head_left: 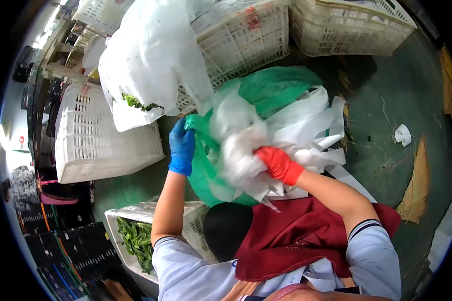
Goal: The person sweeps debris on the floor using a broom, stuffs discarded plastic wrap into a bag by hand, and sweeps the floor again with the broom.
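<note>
My left hand (181,146), in a blue glove, is closed on the upper edge of a green plastic bag (281,83) that spreads over the floor in front of me. In a red glove, my right hand (278,164) grips a wad of crumpled white plastic film (238,155), smeared by motion, at the bag's mouth. More white strips (306,120) lie over the bag to the right. The bag's inside is mostly hidden by the film. A dark red apron (286,236) covers my lap.
A white crate (105,133) stands left, near a clear plastic sheet (150,55) draped over greens. Another crate (193,220) with leafy vegetables (135,243) is by my left elbow. More crates (349,30) stand at the back. Cardboard (415,185) and a white roll (402,135) lie right.
</note>
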Action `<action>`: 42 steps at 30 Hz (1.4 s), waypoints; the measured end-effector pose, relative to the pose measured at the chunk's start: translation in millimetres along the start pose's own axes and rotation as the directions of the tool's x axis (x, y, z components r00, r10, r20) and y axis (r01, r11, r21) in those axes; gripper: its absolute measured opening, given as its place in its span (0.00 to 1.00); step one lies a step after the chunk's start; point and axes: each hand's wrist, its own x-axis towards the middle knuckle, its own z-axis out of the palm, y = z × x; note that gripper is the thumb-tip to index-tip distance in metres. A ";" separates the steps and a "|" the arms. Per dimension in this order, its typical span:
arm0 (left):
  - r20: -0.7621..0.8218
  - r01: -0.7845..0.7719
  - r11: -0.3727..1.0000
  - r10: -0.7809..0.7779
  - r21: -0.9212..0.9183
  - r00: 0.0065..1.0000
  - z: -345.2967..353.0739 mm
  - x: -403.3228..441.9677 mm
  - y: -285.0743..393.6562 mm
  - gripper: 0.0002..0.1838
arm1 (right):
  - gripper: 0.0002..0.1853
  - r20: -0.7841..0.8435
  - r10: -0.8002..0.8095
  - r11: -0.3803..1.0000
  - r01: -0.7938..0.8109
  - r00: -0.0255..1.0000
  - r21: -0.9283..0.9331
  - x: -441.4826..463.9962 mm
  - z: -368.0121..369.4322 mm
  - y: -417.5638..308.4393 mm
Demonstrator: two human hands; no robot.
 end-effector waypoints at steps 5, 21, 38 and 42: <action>-0.075 -0.372 0.901 0.397 0.225 0.915 4.9 -3.2 49.9 0.12 | 0.20 0.152 -0.146 0.984 0.159 0.977 -0.075 21.5 16.4 -24.7; -0.052 -0.297 0.949 0.304 0.105 0.951 -22.7 -31.2 43.1 0.19 | 0.23 0.102 0.334 0.918 -0.347 0.937 0.193 107.7 -8.0 58.8; -0.029 -0.006 0.890 -0.008 -0.455 1.000 61.0 -5.7 74.9 0.14 | 0.17 -0.204 0.139 0.976 -0.100 0.969 0.192 115.0 95.2 30.9; -0.056 0.055 0.804 -0.109 -0.592 0.993 28.5 24.1 40.8 0.12 | 0.22 0.144 0.440 0.896 -0.423 0.887 -0.134 143.9 9.1 -4.3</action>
